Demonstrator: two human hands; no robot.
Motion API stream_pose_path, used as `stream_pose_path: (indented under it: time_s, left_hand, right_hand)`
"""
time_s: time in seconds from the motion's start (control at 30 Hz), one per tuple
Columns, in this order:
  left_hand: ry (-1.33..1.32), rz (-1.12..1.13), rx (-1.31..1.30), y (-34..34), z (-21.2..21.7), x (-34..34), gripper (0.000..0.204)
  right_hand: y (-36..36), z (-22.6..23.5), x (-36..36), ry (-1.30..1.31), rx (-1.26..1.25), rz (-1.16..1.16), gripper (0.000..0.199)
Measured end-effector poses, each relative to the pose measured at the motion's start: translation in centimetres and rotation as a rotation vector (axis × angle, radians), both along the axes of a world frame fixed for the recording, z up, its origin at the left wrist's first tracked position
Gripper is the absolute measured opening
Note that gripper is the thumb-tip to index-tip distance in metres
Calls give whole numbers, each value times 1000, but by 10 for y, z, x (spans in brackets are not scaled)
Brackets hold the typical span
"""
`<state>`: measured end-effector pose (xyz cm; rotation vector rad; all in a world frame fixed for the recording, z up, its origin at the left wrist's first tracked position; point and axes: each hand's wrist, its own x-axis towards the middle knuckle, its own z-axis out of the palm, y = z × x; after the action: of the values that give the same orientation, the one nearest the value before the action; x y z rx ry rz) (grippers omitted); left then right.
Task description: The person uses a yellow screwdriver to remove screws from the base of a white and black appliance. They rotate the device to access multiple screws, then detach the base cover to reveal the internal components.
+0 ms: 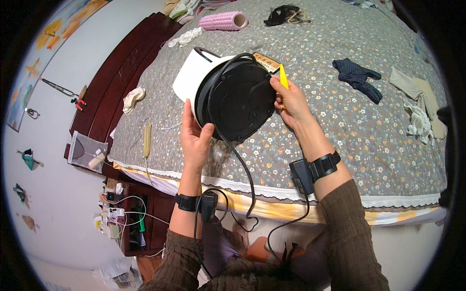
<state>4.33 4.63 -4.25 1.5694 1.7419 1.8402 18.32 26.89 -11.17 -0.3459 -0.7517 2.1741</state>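
A white appliance (187,77) lies tipped on the bed, its round black underside (242,97) turned up toward me; its exact kind is not clear. A black cord (241,157) loops over the underside and hangs down past the bed's edge. My left hand (195,138) grips the near left side, thumb on the black rim and fingers along the white shell. At the right rim, my right hand (291,102) is closed round a yellow-handled tool (283,77). Its working end is hidden, so I cannot tell its kind. Behind the appliance lies a brown, printed flat piece (266,62).
The flowered bedspread (310,43) carries a pink foam roller (223,21), a dark blue garment (357,77), pale clothes (420,116) and a crumpled white cloth (133,99). A dark wooden headboard (116,68) stands left. Chargers and cables (114,213) crowd the nightstand. Cords hang from both wrist straps.
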Motion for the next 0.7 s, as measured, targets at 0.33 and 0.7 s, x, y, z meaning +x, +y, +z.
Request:
stream_pose_path:
  time_s: [0.33,0.7]
  left_hand:
    - [-24,5,-46,-3,3,6,90]
    - [-107,-93,-6,-15,2,-5,79]
  right_hand:
    - [1,-4,1,19,-13,-6,25]
    - [5,-7,2,101,-158,-13,20]
